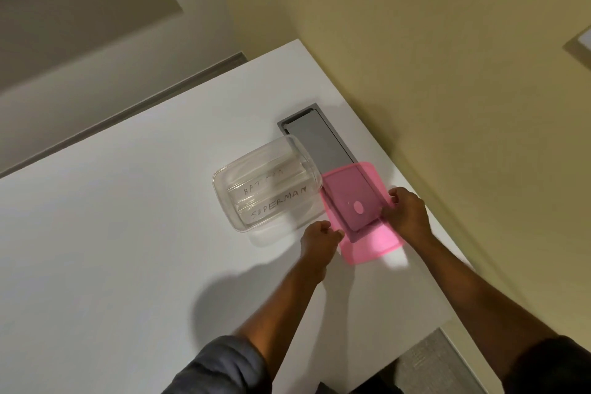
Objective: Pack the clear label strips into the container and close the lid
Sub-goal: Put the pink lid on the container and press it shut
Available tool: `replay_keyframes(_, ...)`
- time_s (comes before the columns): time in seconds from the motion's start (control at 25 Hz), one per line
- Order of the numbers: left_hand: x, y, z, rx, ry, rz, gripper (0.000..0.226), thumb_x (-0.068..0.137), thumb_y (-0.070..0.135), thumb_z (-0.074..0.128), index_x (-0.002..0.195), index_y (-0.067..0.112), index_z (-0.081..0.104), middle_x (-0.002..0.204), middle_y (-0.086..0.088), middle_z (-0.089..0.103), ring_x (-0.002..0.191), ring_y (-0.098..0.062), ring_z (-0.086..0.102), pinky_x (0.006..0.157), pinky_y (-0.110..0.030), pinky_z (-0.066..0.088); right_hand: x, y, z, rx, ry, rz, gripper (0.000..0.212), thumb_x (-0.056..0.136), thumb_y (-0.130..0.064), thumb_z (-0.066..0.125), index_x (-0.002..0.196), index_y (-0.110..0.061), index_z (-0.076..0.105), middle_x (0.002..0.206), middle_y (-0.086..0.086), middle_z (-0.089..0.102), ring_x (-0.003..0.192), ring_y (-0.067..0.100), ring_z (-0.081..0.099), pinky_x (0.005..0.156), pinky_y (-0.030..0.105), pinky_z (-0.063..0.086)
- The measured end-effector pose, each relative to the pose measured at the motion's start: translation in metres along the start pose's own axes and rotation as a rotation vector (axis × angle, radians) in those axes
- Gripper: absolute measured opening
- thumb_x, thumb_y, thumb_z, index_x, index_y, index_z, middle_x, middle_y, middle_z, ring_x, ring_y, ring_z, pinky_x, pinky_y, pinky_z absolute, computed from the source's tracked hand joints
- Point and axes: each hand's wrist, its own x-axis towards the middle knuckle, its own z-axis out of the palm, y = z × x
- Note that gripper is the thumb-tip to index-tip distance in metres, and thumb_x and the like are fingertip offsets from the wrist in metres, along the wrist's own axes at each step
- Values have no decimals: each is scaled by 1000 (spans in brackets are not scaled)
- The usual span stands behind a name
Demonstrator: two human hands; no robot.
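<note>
Head view, only one on hand. Both hands grip the pink lid, one at each side. Left hand is curled tight on the lid's near-left edge; right hand is pinched on the right edge, fingers folded over the rim. Whether the lid is lifted or lying flat on the white table cannot be told; it sits over the near end of a grey cable hatch that runs away beyond the hands.

Clear container stands open just left of the lid and just beyond the left hand, one corner close to the lid's far-left edge. Two clear label strips lie flat inside, lettered BATMAN and SUPERMAN. No loose strips visible on the table, so packing looks done; lid closing is the step in hand.

Risks, as judged:
- lid swung across low could knock the light container and send it sliding away from the left hand;
- lid set down skewed would leave one corner unseated;
- a strip riding up the wall could get trapped under the rim.
</note>
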Motion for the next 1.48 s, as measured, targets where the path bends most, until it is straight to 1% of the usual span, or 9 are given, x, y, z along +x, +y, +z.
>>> replay_keyframes(0.16,-4,2,1,-66,-36,-26,17,98,8,72,97,20,60,112,-17,69,99,-27,64,100,-48,60,1,6,-2,27,6,21,40,82,-11,74,122,-8,70,96,1,67,84,23,58,66,26,40)
replay_keyframes(0.32,-9,4,2,-61,-70,-11,23,98,9,72,83,23,62,100,-8,71,97,-26,67,94,-44,60,0,8,-15,52,84,14,40,83,-9,77,123,-7,74,96,3,69,86,24,62,78,28,44)
replay_keyframes(0.44,-16,6,1,-56,-85,2,11,97,21,76,105,16,69,106,-4,73,108,-26,70,96,-44,60,-6,0,-33,155,113,5,35,82,-7,83,117,-9,79,92,4,73,81,25,67,83,29,50)
replay_keyframes(0.56,-23,4,-2,25,-141,58,64,95,43,77,149,15,57,137,-7,70,124,-25,68,107,-46,59,-17,-17,-55,380,83,52,31,81,-6,84,110,-15,81,87,3,76,69,24,71,78,39,64)
replay_keyframes(0.76,-54,9,7,381,-134,425,100,67,92,72,152,46,46,159,18,51,129,3,50,103,-24,47,-34,-53,-76,507,122,-6,28,83,-7,82,110,-12,78,85,3,76,66,19,71,54,14,55)
replay_keyframes(1.04,-76,27,12,527,257,867,54,96,17,74,148,22,62,148,1,68,131,-25,68,102,-42,62,-42,-111,-85,568,165,-32,43,81,-28,90,119,-13,74,89,1,78,82,24,78,80,42,67)
replay_keyframes(1.24,-82,41,-2,363,321,910,31,98,6,64,125,19,72,102,0,80,78,1,67,70,-9,53,-39,-132,-89,636,100,-92,38,81,-43,89,110,-23,74,78,-1,78,67,18,77,77,47,68)
replay_keyframes(1.36,-79,49,-19,232,313,846,20,95,7,62,107,19,72,88,4,77,75,-1,69,68,-32,62,-34,-131,-86,613,43,-145,48,81,-45,88,118,-18,73,86,-3,78,79,24,79,82,49,68)
replay_keyframes(1.48,-79,57,-40,76,244,744,35,95,4,59,118,28,72,103,10,81,93,-9,79,80,-45,68,-26,-123,-78,589,23,-148,56,80,-47,88,124,-17,71,103,0,78,95,27,77,88,51,66)
